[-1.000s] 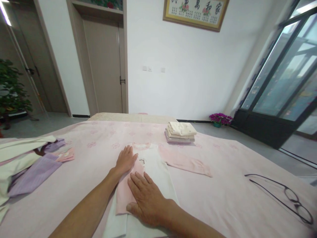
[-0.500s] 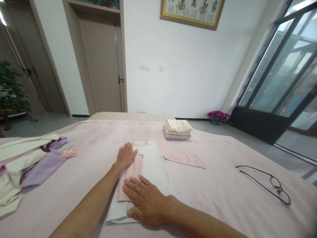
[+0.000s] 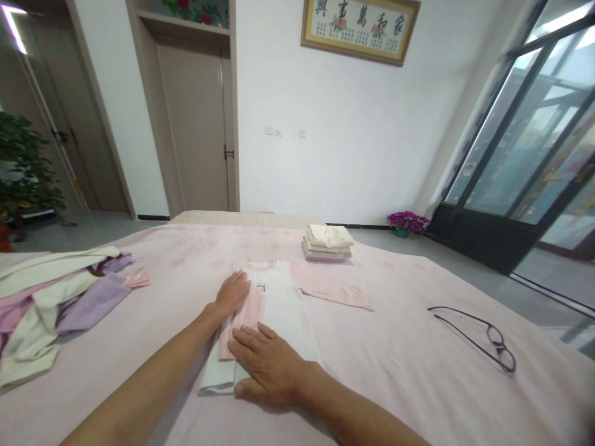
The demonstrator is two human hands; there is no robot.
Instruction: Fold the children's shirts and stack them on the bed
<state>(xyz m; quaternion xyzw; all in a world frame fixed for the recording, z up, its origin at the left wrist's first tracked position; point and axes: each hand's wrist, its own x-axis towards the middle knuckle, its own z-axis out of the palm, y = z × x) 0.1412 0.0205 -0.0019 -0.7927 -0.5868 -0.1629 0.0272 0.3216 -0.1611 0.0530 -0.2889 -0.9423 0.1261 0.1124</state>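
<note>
A white child's shirt [image 3: 288,310] with pink sleeves lies flat in front of me. Its left sleeve [image 3: 248,310] is folded inward over the body, while the right sleeve [image 3: 334,289] stretches out to the side. My left hand [image 3: 233,291] rests, fingers extended, on the shirt's left edge near the shoulder. Lower down, my right hand [image 3: 267,365] presses flat with spread fingers on the shirt and the end of the folded sleeve. Part of a small dark print shows between the hands.
A pink sheet [image 3: 395,359] covers the surface. Loose clothes [image 3: 88,303] lie heaped at the left. A stack of folded clothes [image 3: 328,243] sits beyond the shirt. Eyeglasses [image 3: 495,344] lie at the right. Purple flowers [image 3: 408,221] stand on the floor behind.
The view has tilted slightly up and shifted a little. Both hands stay on the shirt in nearly the same places, and the left sleeve remains folded inward.
</note>
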